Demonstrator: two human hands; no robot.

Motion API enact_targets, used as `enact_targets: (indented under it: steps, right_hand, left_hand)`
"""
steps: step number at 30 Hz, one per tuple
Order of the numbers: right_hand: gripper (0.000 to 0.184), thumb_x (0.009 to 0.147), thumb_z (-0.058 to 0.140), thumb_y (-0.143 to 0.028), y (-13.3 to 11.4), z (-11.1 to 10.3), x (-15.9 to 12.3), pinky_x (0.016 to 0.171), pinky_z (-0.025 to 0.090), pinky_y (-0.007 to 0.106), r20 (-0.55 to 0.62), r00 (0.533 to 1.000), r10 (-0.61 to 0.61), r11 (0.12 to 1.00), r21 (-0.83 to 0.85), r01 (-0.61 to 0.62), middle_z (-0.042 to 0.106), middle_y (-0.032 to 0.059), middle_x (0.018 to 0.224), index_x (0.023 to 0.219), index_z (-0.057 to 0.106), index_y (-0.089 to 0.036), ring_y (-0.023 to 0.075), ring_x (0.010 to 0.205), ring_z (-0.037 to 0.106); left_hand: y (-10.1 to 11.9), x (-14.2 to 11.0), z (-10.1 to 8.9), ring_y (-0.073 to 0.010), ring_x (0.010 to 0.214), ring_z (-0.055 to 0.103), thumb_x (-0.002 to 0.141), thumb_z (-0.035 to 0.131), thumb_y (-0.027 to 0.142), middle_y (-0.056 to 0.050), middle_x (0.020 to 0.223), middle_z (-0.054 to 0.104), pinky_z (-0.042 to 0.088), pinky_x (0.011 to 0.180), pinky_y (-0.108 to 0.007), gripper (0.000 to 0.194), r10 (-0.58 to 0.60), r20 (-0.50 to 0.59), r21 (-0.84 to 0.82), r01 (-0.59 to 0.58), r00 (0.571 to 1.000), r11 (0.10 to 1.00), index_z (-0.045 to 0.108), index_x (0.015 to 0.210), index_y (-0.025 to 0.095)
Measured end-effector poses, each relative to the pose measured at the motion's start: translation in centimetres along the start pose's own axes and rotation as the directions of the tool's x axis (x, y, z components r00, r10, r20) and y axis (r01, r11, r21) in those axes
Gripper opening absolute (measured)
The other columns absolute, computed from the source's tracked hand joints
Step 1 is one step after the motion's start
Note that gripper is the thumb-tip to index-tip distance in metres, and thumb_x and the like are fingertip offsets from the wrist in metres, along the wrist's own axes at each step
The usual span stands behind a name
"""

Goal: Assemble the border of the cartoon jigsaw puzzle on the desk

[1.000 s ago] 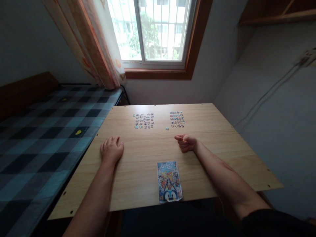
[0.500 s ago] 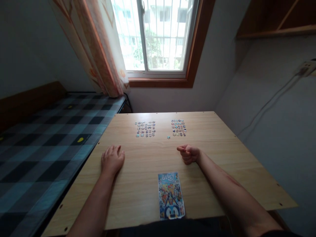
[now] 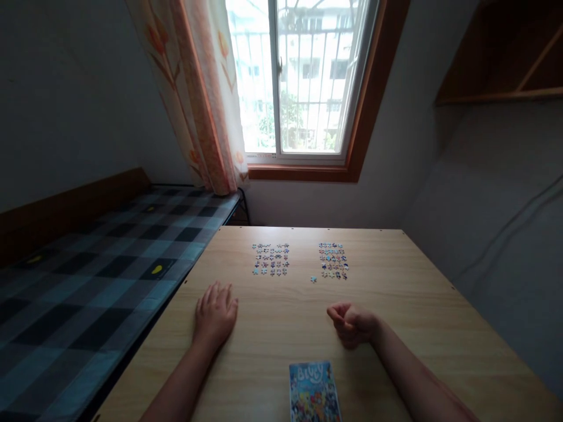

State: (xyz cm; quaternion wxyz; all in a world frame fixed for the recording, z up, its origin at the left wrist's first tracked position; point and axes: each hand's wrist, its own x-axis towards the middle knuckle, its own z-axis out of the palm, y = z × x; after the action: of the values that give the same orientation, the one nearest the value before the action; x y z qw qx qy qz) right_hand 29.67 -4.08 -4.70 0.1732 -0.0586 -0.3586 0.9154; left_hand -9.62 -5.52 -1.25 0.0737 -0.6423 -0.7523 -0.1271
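My left hand (image 3: 217, 315) lies palm down on the wooden table (image 3: 272, 316), its fingers stretched out and holding nothing. My right hand (image 3: 352, 323) rests on its side in a loose fist, fingers curled in, and no object shows in it. Beyond my hands, small jigsaw pieces lie in two blocks of rows, a left block (image 3: 271, 258) and a right block (image 3: 333, 259). One light blue jigsaw piece (image 3: 313, 279) sits apart, just left of the right block's lowest row. A blue picture card (image 3: 313, 390) marked "Bluey" lies nearest me, its lower part cut off by the frame.
A bed (image 3: 127, 252) with a checked cover runs along the table's left side. Behind the table are a window (image 3: 308, 88) and a patterned curtain (image 3: 197, 99). A wooden shelf (image 3: 501, 64) hangs on the right wall, with a cable below it.
My view has tilted up and shifted left, so the table and its things appear lower and the card is partly cut off. Both hands remain in about the same places on the table.
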Motion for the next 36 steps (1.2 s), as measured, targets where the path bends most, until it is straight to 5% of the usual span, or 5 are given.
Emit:
enact_targets:
  steps: [5, 12, 19, 25, 36]
  right_hand:
    - [0.023, 0.058, 0.059, -0.010, 1.3, 0.4, 1.2, 0.037, 0.029, 0.018, -0.385, 0.897, -0.216, 0.970, -0.193, 0.150, 0.039, -0.0122, 0.041, 0.072, 0.046, -0.022, 0.0055, 0.032, 0.024]
    - [0.008, 0.071, 0.052, -0.015, 1.0, 1.2, 2.6, 0.064, 0.044, 0.028, -0.441, 0.275, -0.854, 0.416, -0.897, -0.147, 0.057, 0.0011, 0.070, 0.070, 0.058, -0.020, 0.0169, 0.070, 0.054]
    - [0.027, 0.079, 0.046, -0.011, 0.4, 2.3, 2.3, 0.103, 0.042, 0.045, -0.246, 0.343, -0.906, 0.074, -0.892, -0.445, 0.066, 0.0093, 0.108, 0.091, 0.068, -0.021, 0.0259, 0.111, 0.056]
    - [0.032, 0.083, 0.049, -0.014, 0.7, 2.0, 2.8, 0.117, 0.032, 0.050, -0.279, 0.410, -0.869, -0.021, -0.805, -0.593, 0.061, 0.0102, 0.130, 0.105, 0.071, -0.022, 0.0279, 0.134, 0.045]
    - [0.041, 0.090, 0.049, -0.021, 1.3, 2.5, 3.2, 0.118, 0.025, 0.060, -0.335, 0.461, -0.822, -0.161, -0.639, -0.752, 0.051, 0.0078, 0.148, 0.126, 0.065, -0.028, 0.0315, 0.148, 0.031]
  left_hand:
    - [2.0, -1.7, -1.1, -0.0241, 0.103, 0.064, 0.095, 0.043, 0.030, -0.009, 0.105, 0.071, 0.051, 0.094, -0.038, 0.030, 0.297, -0.139, -0.326, -0.327, 0.945, 0.887, 0.070, 0.109, 0.026]
    - [6.8, -4.8, -3.5, -0.0175, 0.075, 0.058, 0.093, 0.052, 0.018, -0.004, 0.081, 0.064, 0.046, 0.068, -0.030, 0.015, 0.671, -0.276, -0.426, -0.714, 0.688, 0.556, 0.066, 0.091, 0.023]
    - [9.7, -10.2, -2.2, -0.0167, 0.080, 0.058, 0.093, 0.063, 0.033, -0.002, 0.090, 0.067, 0.046, 0.073, -0.030, 0.018, 0.826, -0.293, -0.383, -0.851, 0.481, 0.360, 0.063, 0.110, 0.026]
    - [11.1, -12.9, 1.3, -0.0181, 0.097, 0.060, 0.090, 0.068, 0.033, 0.001, 0.111, 0.071, 0.045, 0.094, -0.033, 0.028, 0.814, -0.321, -0.228, -0.874, 0.484, 0.429, 0.062, 0.118, 0.029]
    - [11.4, -8.2, -5.3, -0.0245, 0.111, 0.059, 0.083, 0.070, 0.041, -0.005, 0.126, 0.065, 0.046, 0.100, -0.042, 0.046, 0.845, 0.165, -0.460, -0.718, 0.509, 0.523, 0.058, 0.126, 0.028]
